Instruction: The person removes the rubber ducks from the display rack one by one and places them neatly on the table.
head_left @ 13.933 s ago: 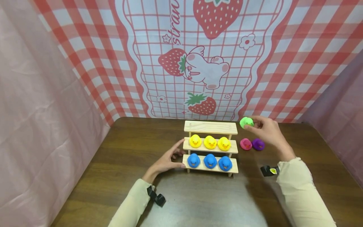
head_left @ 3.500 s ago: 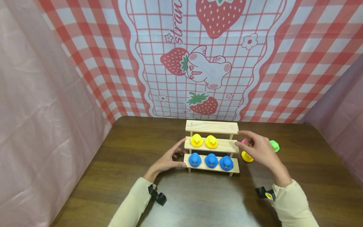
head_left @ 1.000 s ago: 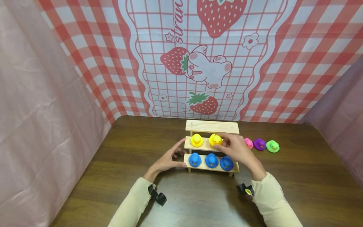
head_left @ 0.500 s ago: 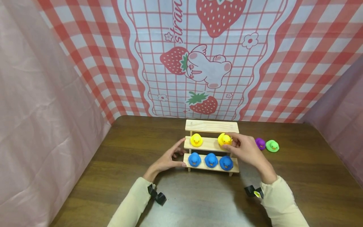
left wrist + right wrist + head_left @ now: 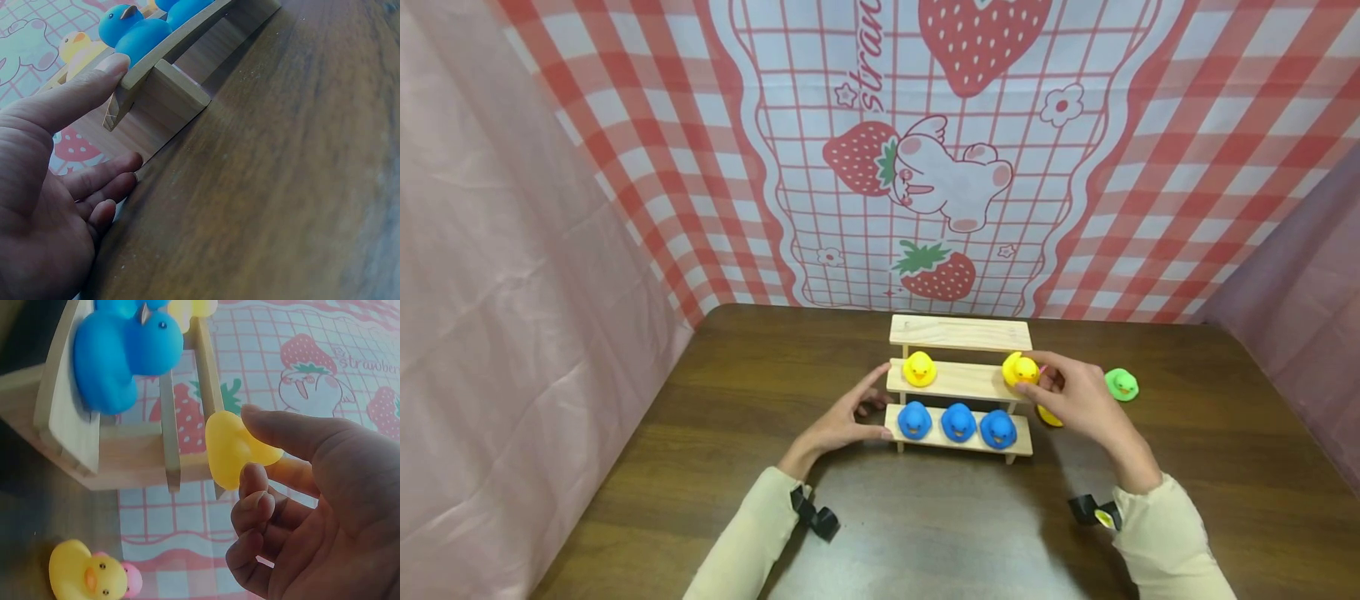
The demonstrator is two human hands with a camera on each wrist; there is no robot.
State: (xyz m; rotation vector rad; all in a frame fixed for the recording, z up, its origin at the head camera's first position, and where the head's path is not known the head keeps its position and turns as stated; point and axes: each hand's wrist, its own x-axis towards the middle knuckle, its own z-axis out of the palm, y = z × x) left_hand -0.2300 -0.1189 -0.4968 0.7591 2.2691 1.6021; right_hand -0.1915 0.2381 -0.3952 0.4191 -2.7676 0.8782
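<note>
- While resting loose-fingered left hand [image 5: 838, 429] on wooden rack [image 5: 962, 332], apparently for steadiness, pinched yellow duck [image 5: 1021, 368] with right hand [image 5: 1082, 402].
- Held it at right end of middle shelf [image 5: 966, 379].
- Saw 3 blue ducks [image 5: 958, 423] below, likely colour-grouped.

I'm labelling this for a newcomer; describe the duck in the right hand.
On the table stands a three-step wooden rack. At its middle step's right end, the right hand pinches the yellow duck, the only duck being held.

Soft glare pales the tabletop [image 5: 910, 525] front centre.
</note>
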